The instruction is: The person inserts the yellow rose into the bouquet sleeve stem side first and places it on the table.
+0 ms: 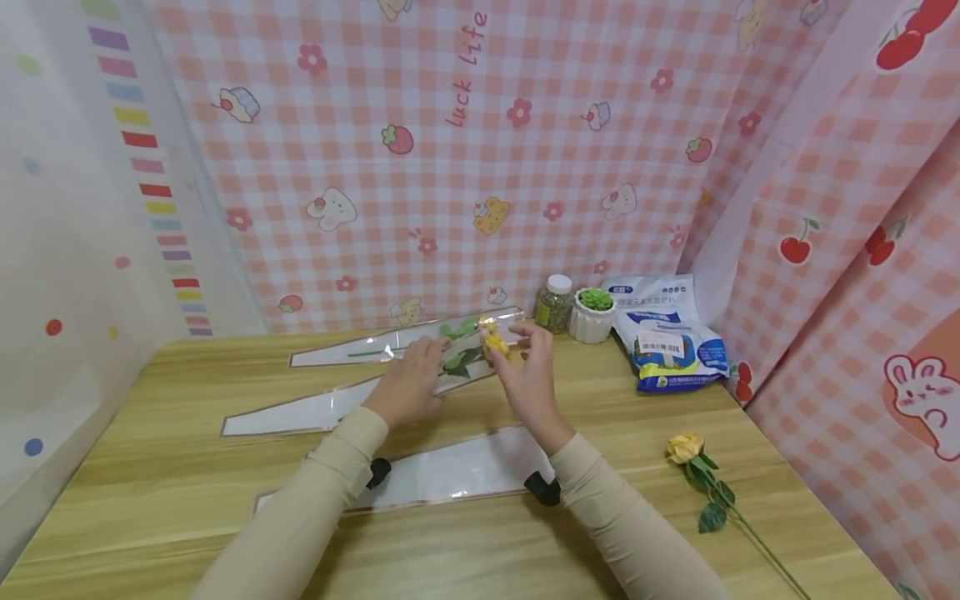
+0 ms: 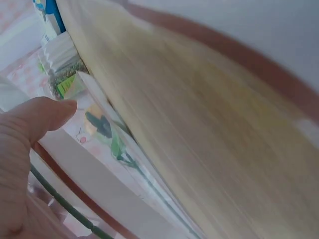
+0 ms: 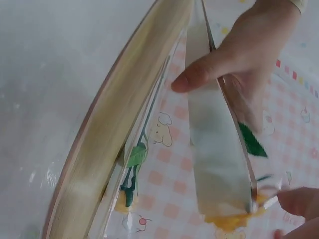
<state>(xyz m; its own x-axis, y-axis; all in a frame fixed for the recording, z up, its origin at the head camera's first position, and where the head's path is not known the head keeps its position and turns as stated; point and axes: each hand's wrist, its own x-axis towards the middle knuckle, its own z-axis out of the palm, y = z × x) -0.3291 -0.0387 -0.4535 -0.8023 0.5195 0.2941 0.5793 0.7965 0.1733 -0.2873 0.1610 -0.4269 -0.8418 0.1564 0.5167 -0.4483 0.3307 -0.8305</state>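
Sleeve with rose: 1 tapered wrapping sleeve (image 1: 300, 410), clear-fronted and white-backed, with a yellow rose (image 1: 495, 343) inside; at mid-table, narrow end left, flower end right and raised. Left hand (image 1: 412, 375): thumb and fingers clamped on the sleeve from both sides, probably to steady it and tilt the mouth toward the other hand. Right hand (image 1: 531, 382): at the flower end, thumb and forefinger apart around the bloom, seemingly to settle the flower or rim; whether they pinch either cannot be told, the close view being blurred. Far side: 1 filled sleeve (image 1: 382, 342), just behind the held piece and partly hidden by it, limiting room there. Near side: 1 white sleeve (image 1: 457, 467), no flower visible, lying under the forearms. Right, near: 1 loose rose (image 1: 718, 492), apart from the work. Right, far: 1 white-lidded jar (image 1: 553, 310), closest to the flower end and a possible obstruction; 1 potted succulent (image 1: 592, 318) beside it; 2 printed bags (image 1: 678, 350) farther right. Support: wood-grain table (image 1: 165, 467).
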